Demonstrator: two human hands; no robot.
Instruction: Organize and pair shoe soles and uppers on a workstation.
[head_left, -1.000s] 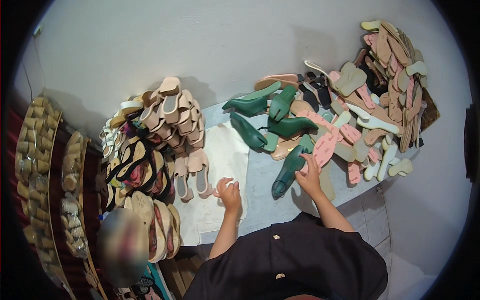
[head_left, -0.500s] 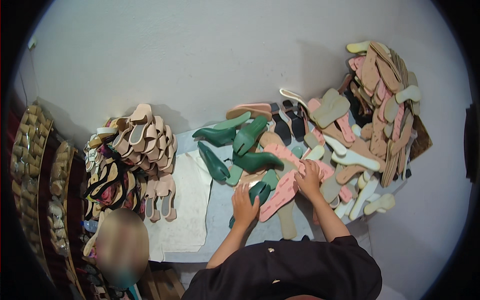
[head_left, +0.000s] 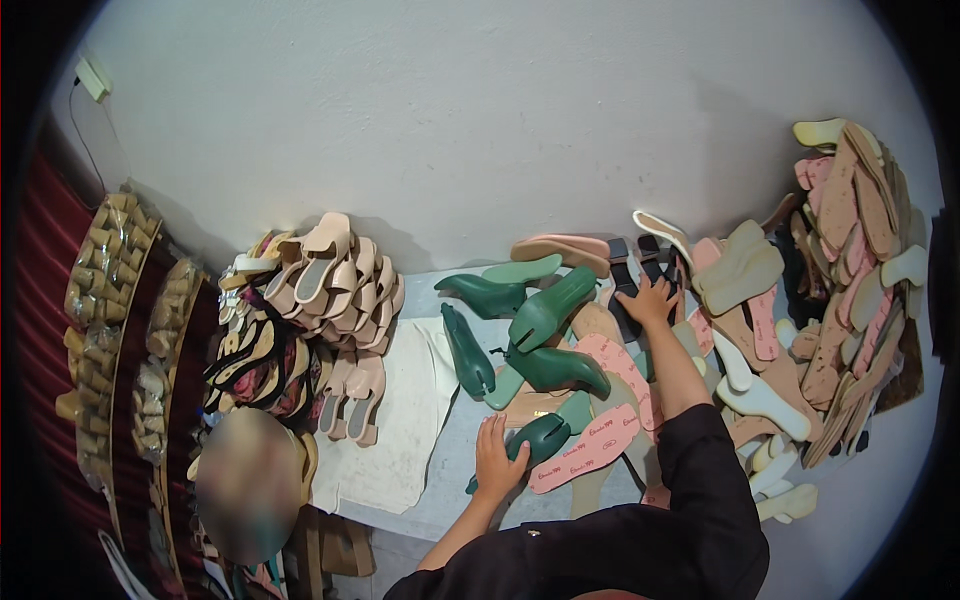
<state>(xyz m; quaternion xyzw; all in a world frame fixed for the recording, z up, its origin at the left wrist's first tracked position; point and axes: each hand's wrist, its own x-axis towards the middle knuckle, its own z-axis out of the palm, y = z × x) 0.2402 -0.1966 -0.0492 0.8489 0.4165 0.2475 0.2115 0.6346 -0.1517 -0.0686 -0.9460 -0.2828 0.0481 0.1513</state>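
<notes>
My left hand (head_left: 497,462) lies across a dark green shoe last (head_left: 545,437) near the front edge of the table. Its fingers are stretched out and the thumb is apart, resting against the last. Farther back, my right hand (head_left: 648,302) reaches over a pair of black shoe soles (head_left: 622,318), fingers spread and touching them. Between the hands lie several more green lasts (head_left: 557,370) and a pink printed insole (head_left: 585,450). Part of the black soles is hidden under my right hand.
Piled insoles (head_left: 850,220) in tan, pink and cream crowd the right side. Stacked beige sandals (head_left: 335,270) stand at the left, beside a white sheet (head_left: 400,400). Shelves with bagged wedge heels (head_left: 110,260) line the far left. A blurred patch (head_left: 250,485) hides the lower left.
My right hand has left the pink insoles and moved back to the black soles. My left hand stays at the green last. The whole view has shifted toward the left.
</notes>
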